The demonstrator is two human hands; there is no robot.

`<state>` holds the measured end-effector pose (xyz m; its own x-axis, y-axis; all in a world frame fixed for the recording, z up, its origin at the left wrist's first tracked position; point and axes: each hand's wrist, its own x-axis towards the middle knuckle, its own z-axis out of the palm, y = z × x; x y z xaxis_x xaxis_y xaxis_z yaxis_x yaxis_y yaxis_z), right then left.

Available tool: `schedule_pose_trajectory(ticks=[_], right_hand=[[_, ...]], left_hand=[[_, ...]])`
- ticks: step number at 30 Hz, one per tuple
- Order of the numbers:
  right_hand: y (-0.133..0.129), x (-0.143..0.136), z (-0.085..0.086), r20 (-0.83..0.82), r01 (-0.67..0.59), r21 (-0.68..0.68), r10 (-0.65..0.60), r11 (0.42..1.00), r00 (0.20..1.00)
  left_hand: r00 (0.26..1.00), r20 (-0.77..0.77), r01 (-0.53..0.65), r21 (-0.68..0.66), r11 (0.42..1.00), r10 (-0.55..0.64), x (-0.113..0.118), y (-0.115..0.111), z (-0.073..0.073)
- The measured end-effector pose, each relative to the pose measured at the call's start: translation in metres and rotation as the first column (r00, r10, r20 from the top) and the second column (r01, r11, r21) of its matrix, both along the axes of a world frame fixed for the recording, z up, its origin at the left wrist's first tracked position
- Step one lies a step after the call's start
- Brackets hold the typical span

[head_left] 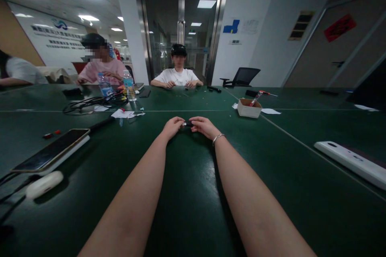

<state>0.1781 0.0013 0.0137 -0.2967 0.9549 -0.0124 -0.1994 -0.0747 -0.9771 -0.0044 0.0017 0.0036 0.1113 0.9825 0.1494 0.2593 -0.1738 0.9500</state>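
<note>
I am holding both arms stretched out over the dark green tabletop, and my left hand and right hand are meeting at a small dark object with a pale metallic end. It is sitting between the two sets of fingertips, low over the tabletop, well out in front of me. Both hands are curled, and the fingers of each appear to be pinching an end of the piece; it is too small for me to name or to see whether it is one part or two.

To work this well, I am judging that the grip should stay at the very tips, with the wrists resting on the tabletop for steadiness, and any twist or pull should run along the object's own line so nothing slips sideways. Keeping the piece low means a dropped part would not roll far.

A bracelet is sitting on my right wrist. A phone on a white pack is lying to my left, a small cardboard box further off to my right, and a white device near the right edge. A person in a white shirt is sitting across from me, hands on the tabletop.
</note>
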Motion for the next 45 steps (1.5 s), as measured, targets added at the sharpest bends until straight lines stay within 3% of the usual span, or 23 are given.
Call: schedule_pose_trajectory(ticks=[18, 30, 41, 45], right_hand=[[-0.0021, -0.0008, 0.0027, 0.006, 0.002, -0.005, -0.002, 1.0, 1.0], [-0.0015, -0.0008, 0.0013, 0.018, 0.01, 0.003, -0.01, 1.0, 1.0], [0.001, 0.0001, -0.0008, 0.016, -0.002, 0.008, 0.001, 1.0, 1.0], [0.0006, 0.0003, -0.0007, 0.016, -0.007, 0.013, 0.006, 1.0, 1.0]], left_hand=[[0.999, -0.019, 0.041, -0.002, 0.999, -0.041, -0.0044, 0.0013, -0.0017], [1.0, -0.023, -0.01, 0.021, 1.0, 0.01, -0.0015, -0.0035, 0.0023], [0.999, -0.026, 0.033, -0.003, 0.999, -0.033, -0.0044, 0.0015, -0.0031], [0.999, -0.03, 0.033, 0.041, 0.999, -0.031, -0.0032, -0.0011, -0.0008]])
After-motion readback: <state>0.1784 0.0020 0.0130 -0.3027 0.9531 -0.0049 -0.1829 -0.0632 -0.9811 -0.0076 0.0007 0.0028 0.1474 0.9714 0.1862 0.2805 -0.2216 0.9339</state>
